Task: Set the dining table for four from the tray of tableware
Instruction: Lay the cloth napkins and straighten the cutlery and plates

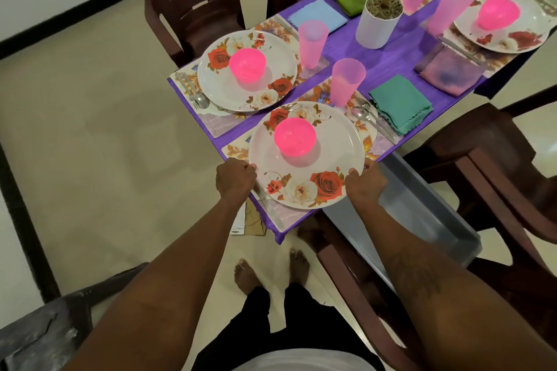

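Grip: both hands are on the near plate [331, 141]. Our left hand [236, 179] curls round its left rim, and our right hand [366, 182] pinches the right rim with the thumb on top.
Why two hands: we reckon it's because the pink bowl [294, 137] sits loose on the plate. Holding opposite edges keeps it level and lets us nudge it square.
Where it is: over the floral placemat [238, 150] at the table's near corner. We can't tell if it's fully down or just off the mat.
Plate looks: round, white and glossy, with red and cream roses along the near edge and more at the far-left rim. Looks light and a bit slippery to us.
Neighbours: pink tumbler [346, 81] just beyond, cutlery [372, 119] and teal napkin [401, 104] to the right. Same layout as the next plate [271, 48] over.
Tray: the grey tray [431, 205] sits on the chair [497, 159] beside our right arm, handy for reaching.
Progress: we'd say nearly done, just squaring this last setting.
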### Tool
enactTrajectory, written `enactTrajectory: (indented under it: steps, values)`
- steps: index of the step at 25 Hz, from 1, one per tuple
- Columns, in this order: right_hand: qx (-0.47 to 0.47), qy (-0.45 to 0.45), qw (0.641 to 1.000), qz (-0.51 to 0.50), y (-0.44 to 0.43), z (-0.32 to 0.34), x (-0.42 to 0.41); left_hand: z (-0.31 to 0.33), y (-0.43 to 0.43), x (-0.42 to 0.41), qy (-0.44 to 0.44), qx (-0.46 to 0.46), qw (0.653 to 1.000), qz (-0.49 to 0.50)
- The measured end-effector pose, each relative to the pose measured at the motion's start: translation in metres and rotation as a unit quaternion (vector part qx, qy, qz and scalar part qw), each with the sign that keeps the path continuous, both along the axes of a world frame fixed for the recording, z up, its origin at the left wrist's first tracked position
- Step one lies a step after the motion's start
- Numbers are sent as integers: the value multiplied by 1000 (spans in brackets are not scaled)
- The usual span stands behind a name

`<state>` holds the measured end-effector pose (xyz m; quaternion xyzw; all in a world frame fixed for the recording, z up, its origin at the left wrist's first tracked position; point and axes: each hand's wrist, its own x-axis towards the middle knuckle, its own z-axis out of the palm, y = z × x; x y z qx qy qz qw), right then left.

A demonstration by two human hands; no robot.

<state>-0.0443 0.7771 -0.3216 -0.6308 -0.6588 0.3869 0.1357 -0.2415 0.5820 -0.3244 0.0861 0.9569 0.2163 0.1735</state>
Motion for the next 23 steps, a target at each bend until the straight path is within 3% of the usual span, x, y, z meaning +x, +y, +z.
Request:
enactTrajectory:
  steps: [17,20,23]
  values:
    - [13,57,997,-40,5,-6,0,-17,-1,-23,-12,-9,998,-64]
    - [26,54,996,-59,0,-8,2,-20,-8,-22,29,5,999,-29]
    - [26,62,987,-144,-19,-13,7,-21,-15,-22,27,32,997,69]
